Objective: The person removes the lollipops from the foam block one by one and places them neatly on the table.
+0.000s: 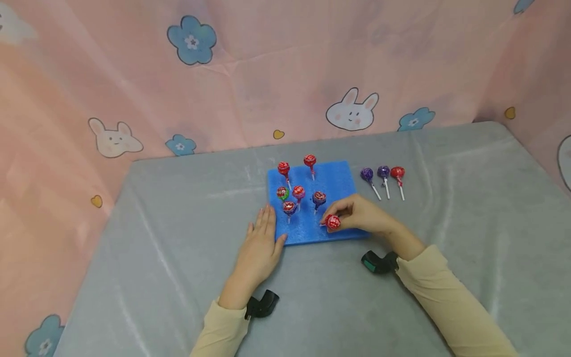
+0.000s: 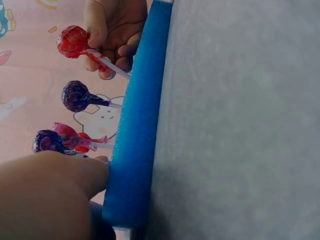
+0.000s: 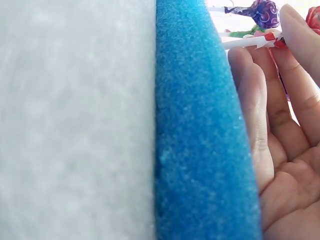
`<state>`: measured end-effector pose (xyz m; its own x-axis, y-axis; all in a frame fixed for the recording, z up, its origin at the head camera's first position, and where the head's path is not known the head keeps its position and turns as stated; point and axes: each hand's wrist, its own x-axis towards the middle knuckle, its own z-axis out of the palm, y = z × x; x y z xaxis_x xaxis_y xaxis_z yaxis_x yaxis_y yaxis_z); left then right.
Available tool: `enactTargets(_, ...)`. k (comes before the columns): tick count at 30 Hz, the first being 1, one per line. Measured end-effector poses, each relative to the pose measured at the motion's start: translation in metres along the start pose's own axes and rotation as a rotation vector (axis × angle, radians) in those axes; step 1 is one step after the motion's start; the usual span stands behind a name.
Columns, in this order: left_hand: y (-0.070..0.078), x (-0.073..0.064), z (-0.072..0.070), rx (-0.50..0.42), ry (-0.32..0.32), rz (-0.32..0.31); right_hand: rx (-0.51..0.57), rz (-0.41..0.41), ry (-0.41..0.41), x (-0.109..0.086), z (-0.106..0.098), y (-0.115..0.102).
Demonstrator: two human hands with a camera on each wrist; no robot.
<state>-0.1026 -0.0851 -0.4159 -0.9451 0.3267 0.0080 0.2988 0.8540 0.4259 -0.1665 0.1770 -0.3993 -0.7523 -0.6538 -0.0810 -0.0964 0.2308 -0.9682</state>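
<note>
Fingers of the left hand [image 1: 256,255] lie straight and side by side against the left edge of the blue foam board [image 1: 341,176], thumb spread toward its near corner. Upright on the board's left part stand a green lollipop [image 1: 282,193], a red lollipop [image 1: 283,169] toward the back, a blue-and-red lollipop [image 1: 289,208] and a pink lollipop [image 1: 298,192]. By the board's middle are another red one [image 1: 310,160] at the back and a purple lollipop [image 1: 318,198] farther forward.

Over the board's near right part, the right hand [image 1: 359,213] pinches a red-wrapped lollipop [image 1: 332,221] just below its head, the stick slanting down to the foam; whether its tip is in, I cannot tell. The step in hand looks like planting this stick; the next move likely calls for standing it straighter and pressing down while the left hand steadies the board.

Right of the board lie two purple lollipops [image 1: 367,174] [image 1: 383,172] and one more red lollipop [image 1: 398,172]. The wrappers carry printing, but no brand or word is legible.
</note>
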Motion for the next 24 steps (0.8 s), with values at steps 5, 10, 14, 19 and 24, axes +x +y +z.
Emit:
enactTargets(5, 0.0011, 0.0007, 0.0001, 0.002, -0.01, -0.006, 0.003, -0.002, -0.006, -0.0008, -0.0009, 0.0004)
enactTargets(10, 0.0018, 0.0009, 0.001, 0.009, -0.009, -0.003, 0.022, 0.0, 0.001, -0.0019, -0.0009, 0.0008)
enactTargets(14, 0.0022, 0.0016, 0.0009, 0.009, 0.0, 0.001, 0.035, -0.002, 0.01, -0.0018, -0.0017, 0.0009)
enactTargets(19, 0.0024, 0.0012, 0.0001, 0.002, 0.001, 0.002, 0.042, -0.003, 0.02, -0.0012, -0.0019, 0.002)
enactTargets(24, 0.0011, -0.0001, 0.0002, 0.001, -0.006, 0.0, 0.056, -0.018, 0.051, -0.0009, 0.0001, 0.005)
